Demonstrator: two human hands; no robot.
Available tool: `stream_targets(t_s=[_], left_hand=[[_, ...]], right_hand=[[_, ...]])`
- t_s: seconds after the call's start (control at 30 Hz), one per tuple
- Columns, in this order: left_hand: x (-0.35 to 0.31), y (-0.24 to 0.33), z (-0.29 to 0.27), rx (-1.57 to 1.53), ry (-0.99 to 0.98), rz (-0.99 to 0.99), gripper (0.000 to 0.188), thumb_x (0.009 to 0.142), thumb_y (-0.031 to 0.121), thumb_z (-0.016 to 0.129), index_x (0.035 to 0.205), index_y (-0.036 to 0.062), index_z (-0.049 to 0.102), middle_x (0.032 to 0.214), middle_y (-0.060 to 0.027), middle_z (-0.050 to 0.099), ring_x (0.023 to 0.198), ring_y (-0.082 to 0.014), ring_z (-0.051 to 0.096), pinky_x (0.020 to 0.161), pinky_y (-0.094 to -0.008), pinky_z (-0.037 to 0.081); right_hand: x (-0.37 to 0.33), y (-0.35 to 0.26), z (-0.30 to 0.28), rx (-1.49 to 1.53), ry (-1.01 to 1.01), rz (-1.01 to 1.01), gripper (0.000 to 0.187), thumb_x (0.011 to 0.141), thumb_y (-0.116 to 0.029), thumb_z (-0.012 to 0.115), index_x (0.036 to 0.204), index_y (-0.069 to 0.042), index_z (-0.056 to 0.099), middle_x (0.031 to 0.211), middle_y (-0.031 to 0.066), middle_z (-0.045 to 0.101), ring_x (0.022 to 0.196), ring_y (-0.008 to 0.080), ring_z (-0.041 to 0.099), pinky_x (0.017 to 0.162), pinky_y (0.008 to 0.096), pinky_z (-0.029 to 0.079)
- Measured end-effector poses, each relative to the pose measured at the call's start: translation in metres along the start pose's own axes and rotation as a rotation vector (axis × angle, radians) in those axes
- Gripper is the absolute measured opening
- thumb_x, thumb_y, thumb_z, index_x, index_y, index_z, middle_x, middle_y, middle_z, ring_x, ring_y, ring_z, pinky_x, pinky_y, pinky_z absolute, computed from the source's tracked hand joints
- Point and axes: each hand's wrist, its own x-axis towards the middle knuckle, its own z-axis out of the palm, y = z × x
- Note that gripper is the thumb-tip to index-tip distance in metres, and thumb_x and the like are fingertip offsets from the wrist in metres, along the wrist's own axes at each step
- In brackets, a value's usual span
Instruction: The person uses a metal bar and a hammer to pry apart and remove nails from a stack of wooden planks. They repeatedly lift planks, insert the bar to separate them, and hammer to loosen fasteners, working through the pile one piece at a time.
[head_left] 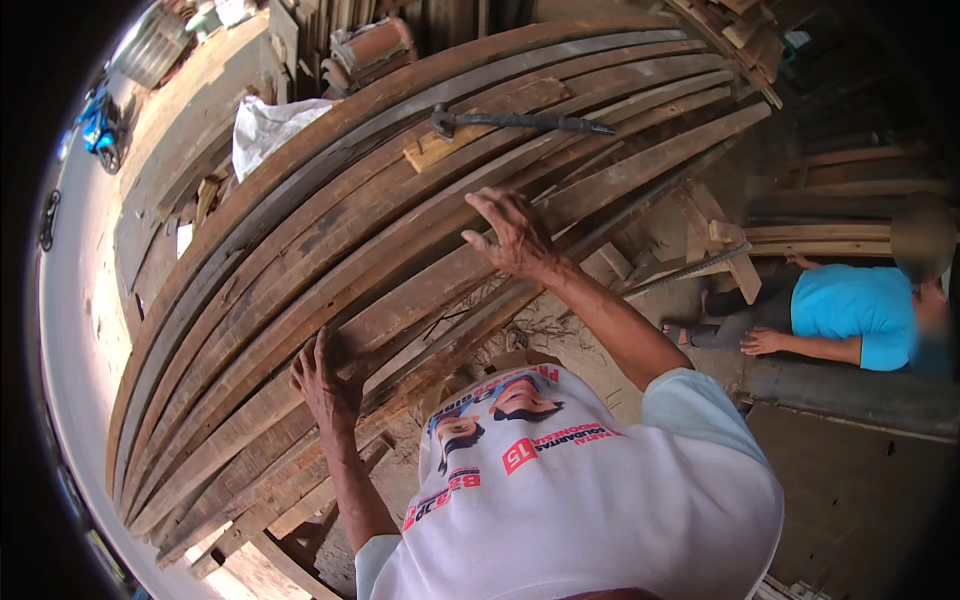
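Note:
Long brown wooden planks (400, 225) lie side by side in a wide stack before me, bent by the lens. My left hand (328, 385) rests on one of the nearer planks, its fingers a little apart over the wood. Farther right, my right hand (515, 235) is over the near planks with thumb and fingers spread; whether it presses on the wood is unclear. Nothing shows in either hand. A dark hammer (530, 122) lies beyond my right hand, its head to the left. Under it is a short, lighter piece of wood (430, 153).
At right sits a person in a blue shirt (850, 310), beside more stacked timber (820, 240). A wooden trestle (725, 240) with a ridged metal bar (690, 268) stands between us. A white sack (270, 130) and rusty machine (370, 50) are behind the stack; a road (75, 280) runs left.

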Motion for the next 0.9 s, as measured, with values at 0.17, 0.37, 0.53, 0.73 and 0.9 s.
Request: stream_targets(t_s=[0.17, 0.37, 0.53, 0.73, 0.9], left_hand=[[0.025, -0.004, 0.011, -0.066, -0.112, 0.19, 0.087, 0.066, 0.029, 0.094, 0.143, 0.0137, 0.055, 0.136, -0.0128, 0.057, 0.13, -0.0354, 0.048, 0.113, -0.0508, 0.033], [0.034, 0.06, 0.016, -0.19, -0.196, 0.326, 0.084, 0.07, 0.029, 0.092, 0.143, 0.0136, 0.054, 0.138, -0.0121, 0.057, 0.132, -0.0333, 0.049, 0.115, -0.0508, 0.031], [0.037, 0.053, 0.015, -0.135, -0.243, 0.259, 0.09, 0.07, 0.027, 0.092, 0.147, 0.0139, 0.049, 0.142, -0.0136, 0.055, 0.132, -0.034, 0.05, 0.115, -0.0513, 0.031], [0.039, 0.011, 0.002, -0.156, -0.341, 0.05, 0.092, 0.065, 0.029, 0.093, 0.145, 0.0089, 0.051, 0.134, -0.0168, 0.058, 0.125, -0.0372, 0.053, 0.109, -0.0502, 0.038], [0.038, 0.018, 0.009, 0.036, -0.272, 0.141, 0.074, 0.065, 0.029, 0.092, 0.126, 0.0048, 0.059, 0.12, -0.0178, 0.06, 0.117, -0.0406, 0.055, 0.101, -0.0519, 0.042]], right_hand=[[-0.045, -0.01, 0.034, -0.113, -0.02, 0.131, 0.057, 0.092, -0.05, 0.071, 0.119, -0.001, 0.065, 0.116, 0.0185, 0.065, 0.114, 0.0354, 0.06, 0.107, 0.0516, 0.041], [-0.045, -0.017, 0.041, -0.094, 0.053, 0.137, 0.053, 0.091, -0.052, 0.069, 0.103, -0.001, 0.067, 0.102, 0.0168, 0.066, 0.106, 0.0327, 0.061, 0.109, 0.05, 0.039], [-0.047, -0.013, 0.046, -0.107, 0.066, 0.123, 0.054, 0.093, -0.055, 0.064, 0.099, -0.002, 0.066, 0.097, 0.0162, 0.064, 0.104, 0.0334, 0.06, 0.109, 0.0499, 0.038], [-0.046, -0.011, 0.049, -0.083, 0.089, 0.128, 0.052, 0.093, -0.056, 0.063, 0.096, -0.003, 0.066, 0.098, 0.0155, 0.063, 0.105, 0.033, 0.06, 0.11, 0.0495, 0.037], [-0.047, -0.011, 0.046, -0.07, 0.09, 0.138, 0.053, 0.092, -0.056, 0.064, 0.095, -0.003, 0.066, 0.097, 0.0157, 0.063, 0.104, 0.033, 0.06, 0.11, 0.0499, 0.038]])
